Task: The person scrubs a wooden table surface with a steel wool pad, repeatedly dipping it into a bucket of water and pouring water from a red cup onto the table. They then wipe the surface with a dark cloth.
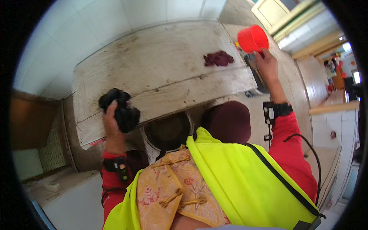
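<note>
My left hand (110,123) grips a bunched black bundle (123,112) over the left front part of a whitish, stained board (161,54); whether it is cloth or plastic I cannot tell. Out to the right, past the board's end, my right hand (268,64) holds a red plastic scoop (252,39) by its handle. A crumpled dark red cloth (218,58) lies on the board near its right end. Between my knees and under the board's front edge stands a round metal-rimmed basin (168,129), its inside dark.
Below my right hand, a dark container (255,75) stands on the floor beside the board's right end. A pale wall (95,31) runs along the board's far side. A brown panel (34,120) stands at the left. A pale yellow cabinet door (270,14) is at the upper right.
</note>
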The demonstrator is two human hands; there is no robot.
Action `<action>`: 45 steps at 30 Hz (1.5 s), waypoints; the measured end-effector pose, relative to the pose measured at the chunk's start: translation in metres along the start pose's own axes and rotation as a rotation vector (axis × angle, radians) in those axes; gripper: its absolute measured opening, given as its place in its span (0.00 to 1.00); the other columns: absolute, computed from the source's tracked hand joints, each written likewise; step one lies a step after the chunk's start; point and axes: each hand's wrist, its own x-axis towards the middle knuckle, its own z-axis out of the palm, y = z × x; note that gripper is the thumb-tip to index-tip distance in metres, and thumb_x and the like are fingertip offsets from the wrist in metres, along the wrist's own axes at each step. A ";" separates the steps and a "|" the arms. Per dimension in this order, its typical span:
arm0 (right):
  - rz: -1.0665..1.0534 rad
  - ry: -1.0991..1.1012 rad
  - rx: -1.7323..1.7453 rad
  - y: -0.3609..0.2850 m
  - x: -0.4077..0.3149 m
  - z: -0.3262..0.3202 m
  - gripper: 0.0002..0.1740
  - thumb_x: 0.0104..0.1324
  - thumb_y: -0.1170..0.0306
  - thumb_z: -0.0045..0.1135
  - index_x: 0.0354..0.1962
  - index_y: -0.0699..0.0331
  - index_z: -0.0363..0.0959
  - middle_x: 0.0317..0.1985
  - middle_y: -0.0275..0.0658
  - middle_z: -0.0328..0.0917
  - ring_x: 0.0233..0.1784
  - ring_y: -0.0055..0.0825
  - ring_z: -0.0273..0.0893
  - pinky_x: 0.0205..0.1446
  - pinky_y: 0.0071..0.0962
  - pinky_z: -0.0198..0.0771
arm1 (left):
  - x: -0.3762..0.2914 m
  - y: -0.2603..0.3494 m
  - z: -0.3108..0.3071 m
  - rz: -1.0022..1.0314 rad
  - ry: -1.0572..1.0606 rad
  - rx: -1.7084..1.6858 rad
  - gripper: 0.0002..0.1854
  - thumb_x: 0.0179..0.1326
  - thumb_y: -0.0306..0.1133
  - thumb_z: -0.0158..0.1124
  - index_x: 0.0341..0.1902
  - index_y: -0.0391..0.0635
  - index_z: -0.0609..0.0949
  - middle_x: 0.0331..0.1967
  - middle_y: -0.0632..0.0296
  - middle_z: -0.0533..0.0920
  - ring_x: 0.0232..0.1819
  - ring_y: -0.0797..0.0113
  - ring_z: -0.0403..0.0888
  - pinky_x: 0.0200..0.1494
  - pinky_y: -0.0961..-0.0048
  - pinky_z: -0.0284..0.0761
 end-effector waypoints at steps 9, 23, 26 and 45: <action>0.601 -0.152 -0.506 0.196 -0.258 0.010 0.16 0.59 0.55 0.56 0.35 0.58 0.76 0.33 0.51 0.79 0.40 0.52 0.78 0.40 0.48 0.72 | 0.001 0.006 -0.023 -0.059 0.140 0.115 0.20 0.64 0.39 0.56 0.56 0.43 0.75 0.44 0.58 0.81 0.38 0.64 0.79 0.43 0.66 0.78; 0.981 -0.522 -0.140 0.336 -0.385 0.154 0.30 0.58 0.53 0.60 0.52 0.65 0.73 0.43 0.55 0.79 0.51 0.46 0.77 0.52 0.41 0.72 | -0.004 -0.008 -0.058 -0.178 0.313 0.326 0.24 0.66 0.45 0.54 0.62 0.49 0.73 0.51 0.60 0.80 0.48 0.63 0.77 0.49 0.61 0.75; 0.896 -0.333 -0.162 0.300 -0.366 0.117 0.29 0.57 0.55 0.59 0.52 0.66 0.72 0.42 0.52 0.80 0.48 0.47 0.78 0.50 0.40 0.73 | 0.001 -0.008 -0.055 -0.121 0.273 0.240 0.20 0.65 0.38 0.54 0.59 0.44 0.73 0.45 0.58 0.80 0.41 0.64 0.78 0.43 0.65 0.77; -0.079 -0.451 -0.638 0.065 0.016 0.224 0.38 0.59 0.40 0.50 0.66 0.40 0.59 0.69 0.50 0.53 0.70 0.55 0.51 0.71 0.51 0.46 | -0.026 0.035 -0.020 0.022 0.277 0.051 0.21 0.66 0.41 0.51 0.57 0.40 0.75 0.44 0.55 0.82 0.44 0.63 0.80 0.45 0.65 0.78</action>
